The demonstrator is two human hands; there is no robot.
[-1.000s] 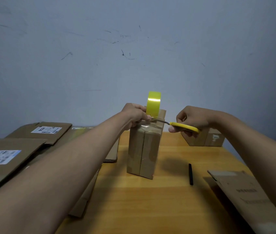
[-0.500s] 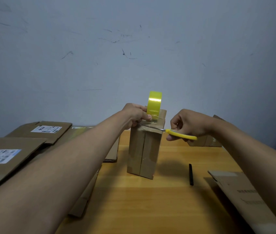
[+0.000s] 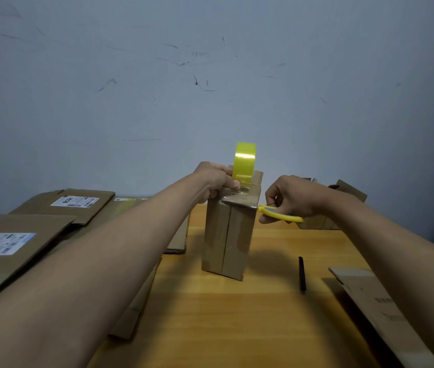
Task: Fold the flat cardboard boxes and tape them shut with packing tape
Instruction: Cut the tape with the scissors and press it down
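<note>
A tall folded cardboard box (image 3: 228, 235) stands upright mid-table, its front seam taped. A yellow tape roll (image 3: 244, 160) stands on edge on its top, with clear tape running down to the box top. My left hand (image 3: 214, 181) grips the roll's lower part at the box's top left. My right hand (image 3: 292, 199) holds yellow-handled scissors (image 3: 279, 214), whose blades lie across the box's top front edge under the tape.
Flat cardboard boxes with white labels (image 3: 75, 205) are stacked at the left. Another flat box (image 3: 380, 309) lies at the right front, and a folded box (image 3: 343, 205) stands behind my right hand. A black pen (image 3: 301, 273) lies on the wooden table (image 3: 237, 328).
My right hand and the scissors have moved down and slightly towards me, the blades now lying lower at the box's top front edge. The left hand and the roll stay put.
</note>
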